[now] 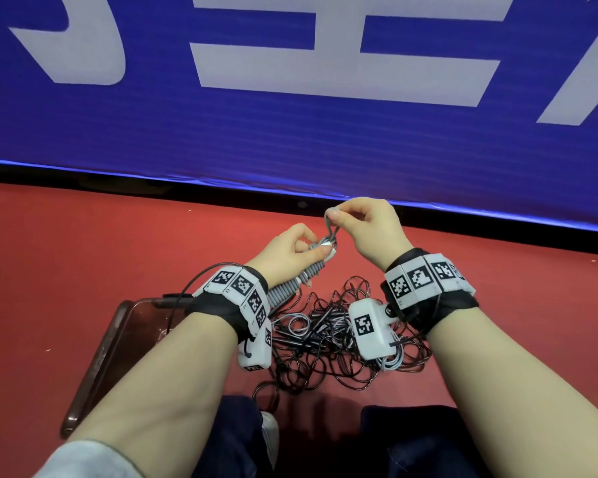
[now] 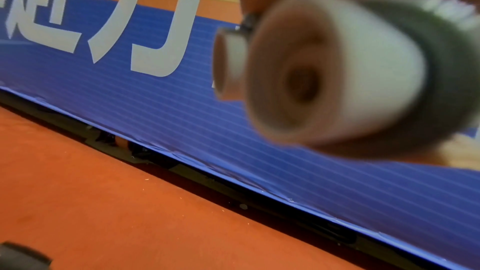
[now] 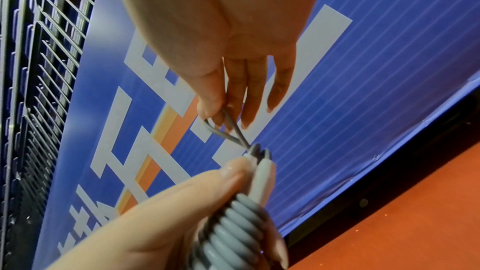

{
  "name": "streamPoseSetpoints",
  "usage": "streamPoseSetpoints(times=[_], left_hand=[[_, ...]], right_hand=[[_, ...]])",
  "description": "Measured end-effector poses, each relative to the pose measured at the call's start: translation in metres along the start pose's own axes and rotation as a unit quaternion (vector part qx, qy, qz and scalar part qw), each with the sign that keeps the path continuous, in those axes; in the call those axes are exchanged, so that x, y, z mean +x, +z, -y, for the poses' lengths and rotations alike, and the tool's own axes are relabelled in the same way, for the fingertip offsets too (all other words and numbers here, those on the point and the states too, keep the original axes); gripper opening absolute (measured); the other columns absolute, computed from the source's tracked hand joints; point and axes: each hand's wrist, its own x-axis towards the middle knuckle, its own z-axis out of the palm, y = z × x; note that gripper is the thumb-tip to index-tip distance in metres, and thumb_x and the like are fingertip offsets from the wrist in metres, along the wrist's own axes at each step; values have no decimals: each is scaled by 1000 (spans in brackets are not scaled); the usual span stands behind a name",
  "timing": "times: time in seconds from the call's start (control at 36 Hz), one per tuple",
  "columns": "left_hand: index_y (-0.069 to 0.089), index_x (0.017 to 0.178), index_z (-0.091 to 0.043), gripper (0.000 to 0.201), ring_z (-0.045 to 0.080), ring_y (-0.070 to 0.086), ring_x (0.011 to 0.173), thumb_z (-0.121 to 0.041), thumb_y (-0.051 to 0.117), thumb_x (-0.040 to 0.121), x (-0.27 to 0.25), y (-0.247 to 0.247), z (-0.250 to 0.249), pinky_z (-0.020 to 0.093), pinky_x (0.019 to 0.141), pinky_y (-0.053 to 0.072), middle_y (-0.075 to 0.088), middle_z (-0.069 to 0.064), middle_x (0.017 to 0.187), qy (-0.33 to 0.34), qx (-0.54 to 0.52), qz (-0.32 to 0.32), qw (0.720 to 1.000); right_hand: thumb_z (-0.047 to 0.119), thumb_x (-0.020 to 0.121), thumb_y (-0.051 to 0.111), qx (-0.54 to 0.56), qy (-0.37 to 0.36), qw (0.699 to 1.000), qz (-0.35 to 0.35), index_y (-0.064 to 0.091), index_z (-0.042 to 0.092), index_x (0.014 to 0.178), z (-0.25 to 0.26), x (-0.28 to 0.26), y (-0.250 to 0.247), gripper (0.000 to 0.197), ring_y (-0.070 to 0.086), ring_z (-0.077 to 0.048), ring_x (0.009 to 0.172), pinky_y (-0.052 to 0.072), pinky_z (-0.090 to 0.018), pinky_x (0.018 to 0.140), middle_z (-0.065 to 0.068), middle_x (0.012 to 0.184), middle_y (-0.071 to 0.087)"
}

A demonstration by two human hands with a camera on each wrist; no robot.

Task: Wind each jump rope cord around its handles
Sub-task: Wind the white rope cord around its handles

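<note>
My left hand (image 1: 292,248) grips a pair of grey ribbed jump rope handles (image 1: 292,284) held together, their white tips (image 1: 328,251) pointing up and away. The grey cord is wound in coils round the handles (image 3: 231,231). My right hand (image 1: 354,220) pinches a short loop of grey cord (image 1: 332,224) just above the tips, between thumb and fingers (image 3: 210,108). The left wrist view shows the blurred white handle ends (image 2: 335,69) close up. A tangle of black and grey cords (image 1: 328,343) lies on the red floor below my wrists.
A blue banner wall (image 1: 290,98) with white characters stands right ahead, with a dark gap along its bottom edge. A dark brown tray (image 1: 97,367) lies on the red floor (image 1: 83,257) at my left. My knees (image 1: 411,443) are at the bottom. A wire rack (image 3: 39,69) stands at the left in the right wrist view.
</note>
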Motion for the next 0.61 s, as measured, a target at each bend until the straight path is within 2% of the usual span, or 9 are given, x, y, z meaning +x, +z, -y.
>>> streamPoseSetpoints(times=[0.08,0.19,0.31,0.39,0.44,0.5,0.56,0.61], left_hand=[[57,103,-17,21,21,56,54,-35,61,92,3,1,1,29,56,46,60,10,71,2,38,11,999],[60,109,-13,25,21,56,61,-33,60,93,5,3,3,36,65,48,60,11,76,-2,44,12,999],[62,105,-10,24,18,59,68,-31,59,94,5,6,4,35,73,50,64,8,83,5,39,17,999],[63,107,-12,26,15,57,81,-34,58,94,6,7,4,32,79,45,65,7,93,23,74,13,997],[60,104,-17,22,15,55,82,-36,55,95,5,7,5,30,76,41,62,3,92,27,108,16,994],[59,103,-19,19,14,54,81,-36,54,96,2,8,8,28,74,41,61,2,89,26,114,30,993],[59,105,-15,22,13,57,77,-34,56,95,-1,8,11,24,71,43,64,-1,84,17,72,50,996],[59,107,-13,24,16,60,77,-33,58,94,-3,7,10,29,74,46,68,2,82,11,37,62,997]], right_hand=[[15,91,65,8,-1,1000,17,69,14,79,2,-2,4,13,63,-14,74,52,-32,79,1,76,68],[13,91,64,5,-29,999,22,68,14,76,8,-6,6,16,65,-23,76,50,-26,73,-5,76,69],[10,90,64,38,-33,999,-5,68,9,76,11,-7,9,14,65,-30,75,55,-44,76,-11,77,68],[11,91,64,53,-21,998,-28,65,20,73,9,-4,8,20,66,-29,78,56,-49,77,-4,75,66],[13,91,64,50,-16,999,-11,64,24,73,6,-3,10,21,67,-30,78,56,-50,77,-2,74,66],[14,92,64,53,-2,999,13,66,21,75,3,-3,10,19,67,-32,76,58,-50,74,-6,74,67],[12,92,63,75,17,997,27,68,16,76,1,-3,9,17,68,-27,72,59,-45,72,-8,74,68],[10,92,63,101,28,994,35,69,11,75,0,-3,9,18,66,-21,70,59,-41,72,-7,72,67]])
